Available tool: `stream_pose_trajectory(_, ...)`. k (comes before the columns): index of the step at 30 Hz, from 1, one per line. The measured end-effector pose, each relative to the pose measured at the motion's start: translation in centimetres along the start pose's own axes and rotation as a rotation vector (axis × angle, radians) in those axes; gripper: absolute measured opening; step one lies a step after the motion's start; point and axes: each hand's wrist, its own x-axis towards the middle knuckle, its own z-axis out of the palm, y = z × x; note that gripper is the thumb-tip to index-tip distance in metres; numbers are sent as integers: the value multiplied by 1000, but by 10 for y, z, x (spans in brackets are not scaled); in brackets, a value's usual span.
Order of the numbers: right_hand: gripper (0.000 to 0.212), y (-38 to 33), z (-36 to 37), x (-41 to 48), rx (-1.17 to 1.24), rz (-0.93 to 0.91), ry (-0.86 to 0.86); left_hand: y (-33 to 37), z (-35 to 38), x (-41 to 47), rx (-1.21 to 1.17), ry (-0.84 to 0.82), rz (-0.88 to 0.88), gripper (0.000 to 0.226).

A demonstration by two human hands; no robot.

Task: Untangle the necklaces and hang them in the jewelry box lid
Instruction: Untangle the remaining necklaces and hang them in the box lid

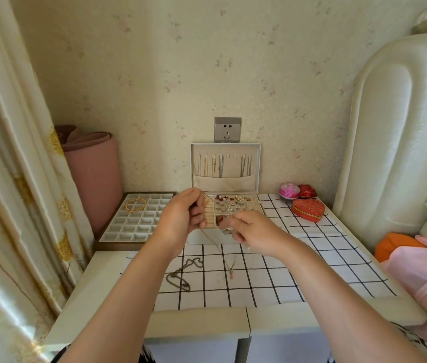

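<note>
L hand [183, 216] is pinching a thin gold necklace [230, 271]. The chain drops below it, w/ the pendant down near the table [338, 271]. R hand [254, 234] is right beside it, fingers curled in, maybe on the same chain but too fine to tell tbh. Darker necklace [181, 275] lies loose below the L hand. Open jewelry box lid [224, 184] stands just beyond both hands, chains hanging in it.

Arms of the person, seen from above: left forearm [118, 297] and right forearm [338, 292] are bare from lower edge to wrist. The left hand [181, 218] and right hand [254, 234] are likewise bare, with creased knuckles.
</note>
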Motion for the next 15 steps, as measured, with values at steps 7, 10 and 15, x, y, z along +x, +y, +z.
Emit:
stream_pose_trajectory(7,19,-7,9,-5,177,103,-139,2,6,-10,403,-57,-22,34)
stream_pose_trajectory(10,14,-19,10,-8,389,41,-165,2,9,-14,466,-124,-21,33)
stream_pose_trajectory(15,30,-24,8,-5,465,27,-35,6,-2,-12,508,-84,-82,38)
